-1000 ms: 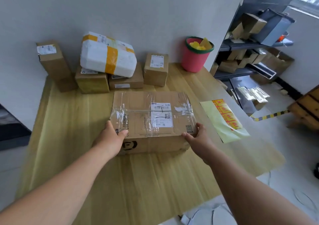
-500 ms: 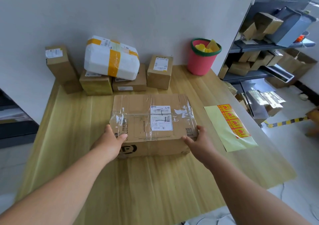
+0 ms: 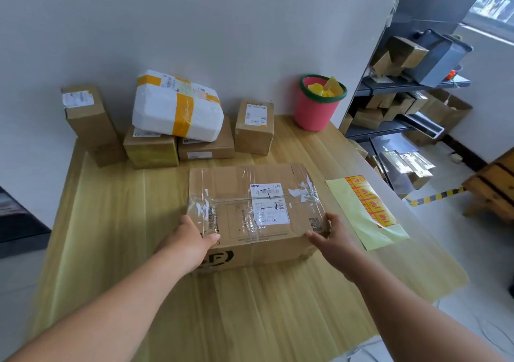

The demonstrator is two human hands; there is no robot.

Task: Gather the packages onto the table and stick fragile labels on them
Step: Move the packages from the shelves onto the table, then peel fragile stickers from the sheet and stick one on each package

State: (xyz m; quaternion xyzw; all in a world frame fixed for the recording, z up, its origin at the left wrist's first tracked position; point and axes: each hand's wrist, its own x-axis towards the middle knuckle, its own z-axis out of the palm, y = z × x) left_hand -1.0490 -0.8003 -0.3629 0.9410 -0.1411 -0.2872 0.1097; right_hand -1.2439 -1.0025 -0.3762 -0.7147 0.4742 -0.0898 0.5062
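Note:
A large taped cardboard box (image 3: 251, 192) with a white shipping label lies flat in the middle of the wooden table (image 3: 116, 222). My left hand (image 3: 189, 242) grips its near left corner and my right hand (image 3: 331, 239) grips its near right corner. A yellow-green backing sheet of red and yellow fragile labels (image 3: 367, 208) lies on the table just right of the box. Along the wall stand several smaller packages: a tall brown box (image 3: 89, 119), a white foam parcel with orange tape (image 3: 178, 108) resting on two flat boxes, and a small upright box (image 3: 254, 128).
A pink bucket with a green rim (image 3: 317, 106) holding yellow scraps stands at the table's far right corner. Right of the table, dark metal shelves (image 3: 397, 128) hold more cardboard boxes. A wooden stool (image 3: 495, 186) stands on the floor at far right.
Both hands stay on the large box, which looks unmoved on the table. The head camera has tilted up and back, showing more of the wall and shelves.

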